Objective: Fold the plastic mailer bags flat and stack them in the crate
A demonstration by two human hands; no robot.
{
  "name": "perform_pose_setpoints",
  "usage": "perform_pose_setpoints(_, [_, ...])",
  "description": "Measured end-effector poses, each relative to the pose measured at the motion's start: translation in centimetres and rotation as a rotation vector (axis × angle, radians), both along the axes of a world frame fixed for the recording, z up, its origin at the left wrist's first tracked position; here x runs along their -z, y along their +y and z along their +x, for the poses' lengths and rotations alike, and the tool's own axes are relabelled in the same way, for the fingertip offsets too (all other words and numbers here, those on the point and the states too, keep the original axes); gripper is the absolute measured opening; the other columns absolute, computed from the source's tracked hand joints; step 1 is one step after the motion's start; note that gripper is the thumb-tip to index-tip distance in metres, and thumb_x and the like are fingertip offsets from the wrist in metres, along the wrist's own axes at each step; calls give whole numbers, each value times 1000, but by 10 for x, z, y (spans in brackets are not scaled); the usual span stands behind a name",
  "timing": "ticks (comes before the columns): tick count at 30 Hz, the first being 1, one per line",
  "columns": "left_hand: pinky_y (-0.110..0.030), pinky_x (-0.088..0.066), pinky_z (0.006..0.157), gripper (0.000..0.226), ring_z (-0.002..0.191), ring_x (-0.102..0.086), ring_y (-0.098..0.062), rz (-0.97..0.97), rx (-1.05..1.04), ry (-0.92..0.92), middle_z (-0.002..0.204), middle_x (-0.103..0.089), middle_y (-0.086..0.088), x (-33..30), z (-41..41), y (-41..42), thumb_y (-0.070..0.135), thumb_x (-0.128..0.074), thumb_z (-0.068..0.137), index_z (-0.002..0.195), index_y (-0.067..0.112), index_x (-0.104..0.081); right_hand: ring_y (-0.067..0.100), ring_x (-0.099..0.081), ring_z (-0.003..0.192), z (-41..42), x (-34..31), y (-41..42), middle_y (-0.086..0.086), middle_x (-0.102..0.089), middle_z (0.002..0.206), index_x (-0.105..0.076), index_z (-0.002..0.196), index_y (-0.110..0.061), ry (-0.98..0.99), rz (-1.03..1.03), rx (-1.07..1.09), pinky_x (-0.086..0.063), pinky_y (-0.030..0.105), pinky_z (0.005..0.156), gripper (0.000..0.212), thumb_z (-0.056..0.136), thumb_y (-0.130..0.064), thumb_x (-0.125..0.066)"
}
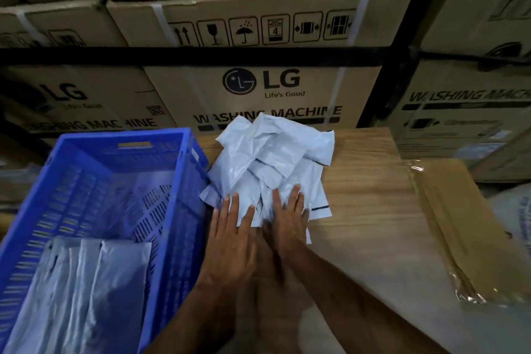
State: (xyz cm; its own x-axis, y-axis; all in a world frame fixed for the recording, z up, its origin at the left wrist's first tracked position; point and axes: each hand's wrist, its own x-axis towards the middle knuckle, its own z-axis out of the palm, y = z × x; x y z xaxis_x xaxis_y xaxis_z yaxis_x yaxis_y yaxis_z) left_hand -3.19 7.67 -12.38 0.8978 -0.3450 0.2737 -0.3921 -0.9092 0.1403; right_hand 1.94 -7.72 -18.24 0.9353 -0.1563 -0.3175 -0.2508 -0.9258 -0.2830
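Observation:
A heap of crumpled pale grey-white mailer bags (275, 158) lies on the wooden table top (373, 210), just right of a blue slotted plastic crate (178, 169). Inside the crate, at its near end, lies a stack of flattened grey mailer bags (94, 290). My left hand (230, 236) and my right hand (287, 221) lie side by side, fingers straight, pressing flat on the near edge of the heap. The right hand is slightly blurred.
A flat cardboard box (459, 227) with glossy tape sits at the table's right edge. Large LG washing machine cartons (264, 89) are stacked on dark racking right behind the table and crate.

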Motion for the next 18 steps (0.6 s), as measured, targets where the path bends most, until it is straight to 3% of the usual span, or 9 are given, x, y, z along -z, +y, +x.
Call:
perform_pose_setpoints(2, [-51, -16, 123, 62, 151, -27, -42, 48, -28, -10, 162, -33, -28, 3, -1, -5, 35, -50, 93, 151, 14, -43, 47, -49, 138, 4, -4, 0, 32, -30, 162, -52, 150, -30, -6, 29, -2, -52, 57, 99, 90, 70, -46, -90])
perform_pose_setpoints(4, [-52, -20, 120, 58, 151, -31, -43, 75, -66, 28, 161, -35, -27, 2, -3, -10, 32, -44, 93, 148, 15, -44, 44, -32, 148, 1, -12, -4, 28, -6, 170, -35, 159, -33, -67, 78, -7, -41, 54, 110, 77, 91, -38, -72])
perform_pose_setpoints(6, [-53, -20, 120, 56, 151, -31, -44, 60, -64, 59, 162, -34, -26, 0, -6, -14, 29, -40, 93, 146, 14, -50, 40, -27, 148, -2, -21, -11, 24, 5, 172, -26, 163, -34, -143, 97, -42, -37, 50, 112, 69, 101, -35, -57])
perform_pose_setpoints(13, [-48, -7, 128, 60, 157, -17, -37, -110, -55, 101, 168, -25, -20, -28, -7, -19, 24, -40, 93, 152, 16, -45, 35, -32, 144, -28, -81, -37, 15, -3, 173, -27, 162, -34, -118, 92, -128, -38, 45, 110, 62, 103, -41, -40])
perform_pose_setpoints(15, [-47, -5, 129, 61, 159, -12, -36, -118, -30, 121, 170, -20, -18, -30, -12, -17, 24, -39, 94, 154, 15, -44, 38, -44, 136, -59, -81, -49, 19, -17, 171, -40, 158, -32, -179, 77, -200, -45, 47, 105, 64, 95, -41, -35])
perform_pose_setpoints(18, [-47, -4, 129, 62, 160, -8, -33, -100, 19, 160, 171, -16, -16, -24, -25, -16, 24, -38, 95, 156, 15, -42, 37, -55, 122, -103, -65, -69, 22, -32, 165, -53, 151, -27, -263, 122, -302, -53, 47, 94, 69, 83, -35, -41])
